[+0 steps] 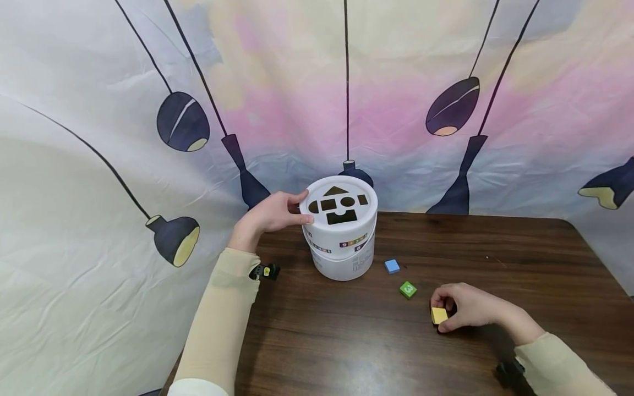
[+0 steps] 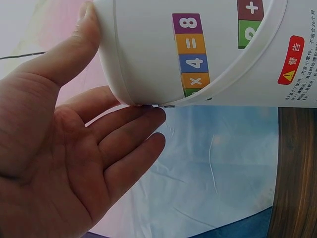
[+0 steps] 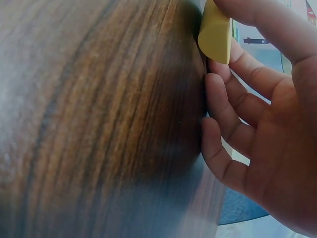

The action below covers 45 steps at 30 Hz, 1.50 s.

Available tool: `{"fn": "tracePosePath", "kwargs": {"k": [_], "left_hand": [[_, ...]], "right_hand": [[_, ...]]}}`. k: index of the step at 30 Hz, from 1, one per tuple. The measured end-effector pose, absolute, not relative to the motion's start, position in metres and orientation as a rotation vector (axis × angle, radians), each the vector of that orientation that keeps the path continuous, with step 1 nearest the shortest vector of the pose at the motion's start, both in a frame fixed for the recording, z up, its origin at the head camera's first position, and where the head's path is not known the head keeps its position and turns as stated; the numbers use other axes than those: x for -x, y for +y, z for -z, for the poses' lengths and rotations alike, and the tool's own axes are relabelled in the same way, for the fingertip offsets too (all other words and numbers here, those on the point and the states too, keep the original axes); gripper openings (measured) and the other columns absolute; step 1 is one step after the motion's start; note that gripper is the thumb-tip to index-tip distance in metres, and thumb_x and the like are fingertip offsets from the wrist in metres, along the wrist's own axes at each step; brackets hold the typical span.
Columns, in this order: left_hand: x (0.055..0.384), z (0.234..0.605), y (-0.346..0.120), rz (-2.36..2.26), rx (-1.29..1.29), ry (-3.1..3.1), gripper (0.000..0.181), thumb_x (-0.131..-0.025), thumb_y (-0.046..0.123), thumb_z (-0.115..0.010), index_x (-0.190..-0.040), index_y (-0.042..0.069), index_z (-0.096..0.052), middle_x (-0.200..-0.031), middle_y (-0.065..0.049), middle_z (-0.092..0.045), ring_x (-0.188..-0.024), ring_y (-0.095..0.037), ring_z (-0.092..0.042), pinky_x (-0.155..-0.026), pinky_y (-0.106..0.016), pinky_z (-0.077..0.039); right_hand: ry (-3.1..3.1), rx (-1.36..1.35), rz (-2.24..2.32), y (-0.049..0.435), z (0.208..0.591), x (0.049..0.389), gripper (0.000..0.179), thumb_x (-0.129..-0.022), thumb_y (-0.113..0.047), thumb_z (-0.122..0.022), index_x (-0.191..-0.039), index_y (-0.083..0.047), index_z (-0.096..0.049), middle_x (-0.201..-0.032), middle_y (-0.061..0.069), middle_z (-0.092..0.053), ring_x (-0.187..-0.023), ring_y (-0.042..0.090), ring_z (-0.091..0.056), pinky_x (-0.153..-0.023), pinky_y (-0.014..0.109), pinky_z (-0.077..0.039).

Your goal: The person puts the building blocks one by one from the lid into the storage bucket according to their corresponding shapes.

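Observation:
A white round bucket (image 1: 342, 250) stands upright on the table, its lid (image 1: 358, 217) pierced with shaped holes. My left hand (image 1: 274, 212) rests against the bucket's left side at the lid's rim. In the left wrist view, its thumb and rather straight fingers (image 2: 126, 134) are spread along the bucket wall. Low over the table at right, my right hand (image 1: 468, 308) pinches a yellow half-round block (image 1: 438, 315) between thumb and fingertips. The block's curved side (image 3: 215, 42) shows in the right wrist view, the other fingers bent beside it.
Between bucket and right hand lie a blue block (image 1: 392, 266) and a green block (image 1: 408, 290) marked with a number. The dark wooden table (image 1: 346, 335) meets a cloth backdrop (image 1: 297, 110) printed with hanging lamps behind and at left.

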<state>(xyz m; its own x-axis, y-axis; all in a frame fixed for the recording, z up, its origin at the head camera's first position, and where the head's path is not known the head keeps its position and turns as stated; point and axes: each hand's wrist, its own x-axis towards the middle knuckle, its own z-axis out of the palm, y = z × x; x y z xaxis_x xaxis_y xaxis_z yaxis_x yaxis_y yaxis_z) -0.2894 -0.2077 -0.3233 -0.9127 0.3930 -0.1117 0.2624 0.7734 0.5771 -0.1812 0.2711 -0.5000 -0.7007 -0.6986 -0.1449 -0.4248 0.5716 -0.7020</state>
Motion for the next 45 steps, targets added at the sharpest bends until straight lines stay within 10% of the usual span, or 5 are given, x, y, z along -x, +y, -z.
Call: {"fn": "tracePosePath", "kwargs": {"k": [45], "left_hand": [[0.287,0.321,-0.208,-0.817,-0.510,2.753,0.083,-0.096,0.044,-0.082,-0.164,0.017,-0.043,-0.156,-0.014,-0.056,-0.149,-0.029,-0.047,-0.119,-0.048,-0.042]], "right_hand": [[2.213,0.845,1.345,0.268,0.495,0.198,0.034,-0.097,-0.016,-0.082,-0.125,-0.002,-0.068,-0.112,0.008,-0.074,-0.100,0.016,-0.072,-0.083,0.031,-0.061]]}}
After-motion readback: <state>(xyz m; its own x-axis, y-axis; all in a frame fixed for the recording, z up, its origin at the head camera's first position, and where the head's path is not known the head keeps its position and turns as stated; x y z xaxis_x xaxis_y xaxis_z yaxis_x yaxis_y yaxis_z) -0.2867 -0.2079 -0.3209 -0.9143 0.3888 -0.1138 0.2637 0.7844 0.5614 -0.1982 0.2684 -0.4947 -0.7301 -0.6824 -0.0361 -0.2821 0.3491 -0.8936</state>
